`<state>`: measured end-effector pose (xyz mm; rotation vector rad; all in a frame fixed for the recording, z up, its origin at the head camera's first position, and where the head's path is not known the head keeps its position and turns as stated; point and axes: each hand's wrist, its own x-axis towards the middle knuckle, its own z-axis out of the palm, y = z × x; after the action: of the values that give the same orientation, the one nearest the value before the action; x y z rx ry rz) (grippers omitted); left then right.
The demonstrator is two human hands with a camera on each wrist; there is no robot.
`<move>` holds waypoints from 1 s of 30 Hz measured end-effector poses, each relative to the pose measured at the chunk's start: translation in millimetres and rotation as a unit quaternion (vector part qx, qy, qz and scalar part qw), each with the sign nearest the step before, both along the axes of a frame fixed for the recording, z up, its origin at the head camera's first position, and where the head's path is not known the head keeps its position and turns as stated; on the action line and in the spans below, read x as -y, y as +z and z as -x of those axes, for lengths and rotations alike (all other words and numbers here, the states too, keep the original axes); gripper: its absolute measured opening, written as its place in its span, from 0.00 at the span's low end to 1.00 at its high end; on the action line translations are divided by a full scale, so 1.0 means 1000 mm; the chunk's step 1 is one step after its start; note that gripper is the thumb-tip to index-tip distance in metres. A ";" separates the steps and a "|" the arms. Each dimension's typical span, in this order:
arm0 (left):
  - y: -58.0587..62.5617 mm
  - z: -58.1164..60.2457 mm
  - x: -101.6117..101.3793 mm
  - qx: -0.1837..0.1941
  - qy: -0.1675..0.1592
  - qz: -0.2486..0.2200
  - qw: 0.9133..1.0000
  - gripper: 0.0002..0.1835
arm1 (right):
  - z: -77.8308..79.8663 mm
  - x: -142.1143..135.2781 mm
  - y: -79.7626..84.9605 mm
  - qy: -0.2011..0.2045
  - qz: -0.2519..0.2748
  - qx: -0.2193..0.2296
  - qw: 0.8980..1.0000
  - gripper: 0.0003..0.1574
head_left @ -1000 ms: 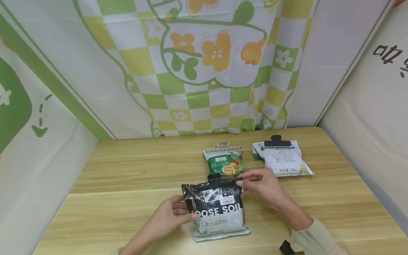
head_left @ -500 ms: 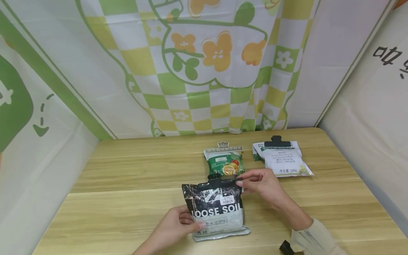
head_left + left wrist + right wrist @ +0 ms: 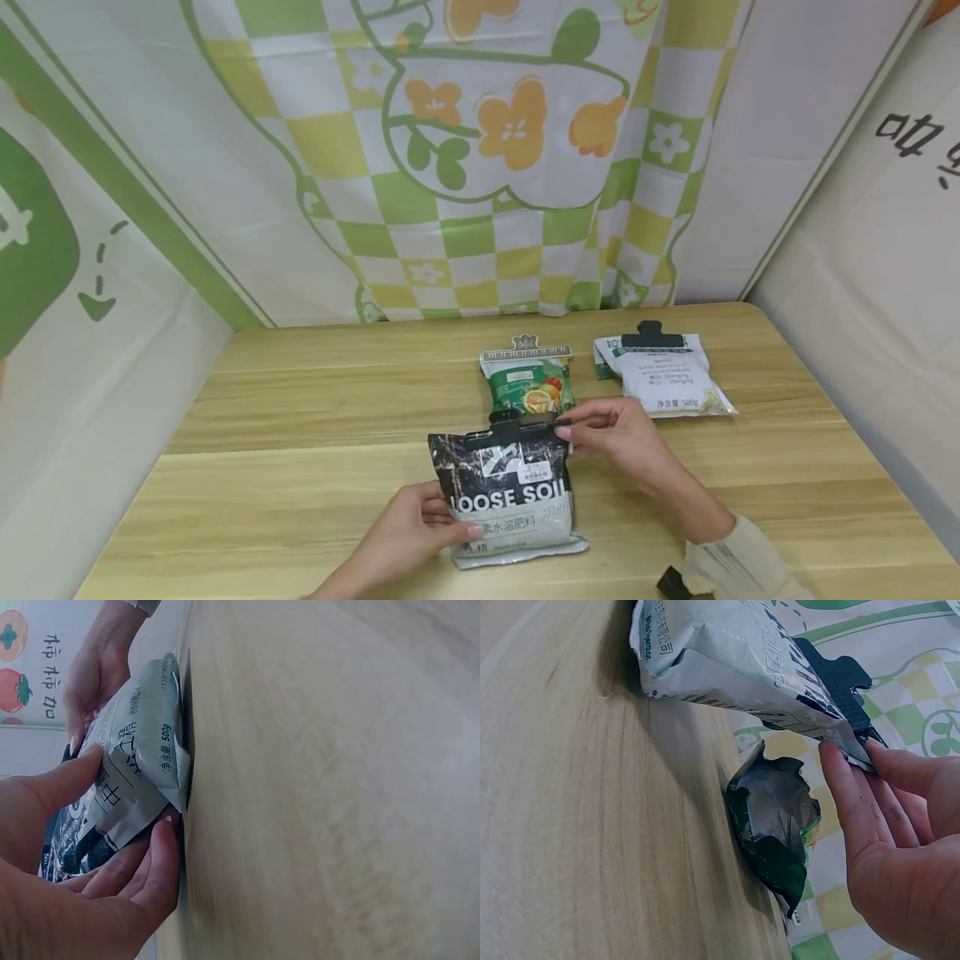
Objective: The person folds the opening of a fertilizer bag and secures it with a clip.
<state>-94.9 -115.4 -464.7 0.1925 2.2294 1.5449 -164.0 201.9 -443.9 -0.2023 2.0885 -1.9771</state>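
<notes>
A black-and-grey soil bag (image 3: 517, 500), lettered "LOOSE SOIL", stands tilted back near the front of the table, a black clip (image 3: 506, 427) across its top. My left hand (image 3: 408, 529) grips its lower left side; in the left wrist view the thumb lies on the printed front and the fingers (image 3: 161, 859) go behind. My right hand (image 3: 618, 437) pinches the top right corner at the clip's end. The right wrist view shows thumb and forefinger meeting there, beside the black clip (image 3: 840, 686). The bag's bottom edge rests on or just above the wood; I cannot tell which.
Behind the soil bag stands a green fruit-printed packet (image 3: 525, 387) with a ruler-marked clip (image 3: 527, 352). To its right lies a white packet (image 3: 667, 379) with a black clip (image 3: 652, 335). A small black object (image 3: 673, 583) sits by the right sleeve (image 3: 742, 558). Patterned cloth (image 3: 480, 275) hangs behind the table.
My left hand has slid down along the bag's left side, toward its lower part. The right hand and the bag have stayed in place.
</notes>
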 end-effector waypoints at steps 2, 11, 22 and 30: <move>0.000 0.000 0.000 0.003 0.000 -0.004 1.000 0.24 | 0.000 0.001 0.000 -0.004 -0.004 -0.001 1.000 0.22; 0.004 0.001 0.002 -0.009 0.002 0.009 1.000 0.25 | -0.001 0.001 0.006 -0.020 -0.025 0.006 0.999 0.20; 0.011 0.004 0.008 -0.011 0.010 -0.033 0.999 0.25 | 0.001 0.005 0.017 -0.026 -0.037 0.006 0.999 0.21; 0.020 0.007 0.019 -0.001 0.021 -0.047 0.999 0.29 | 0.006 0.015 0.025 -0.025 -0.039 -0.001 0.999 0.20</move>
<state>-101.8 -134.3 -444.9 0.1765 2.1770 1.6744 -169.7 187.2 -419.0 -0.1392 2.1880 -1.9181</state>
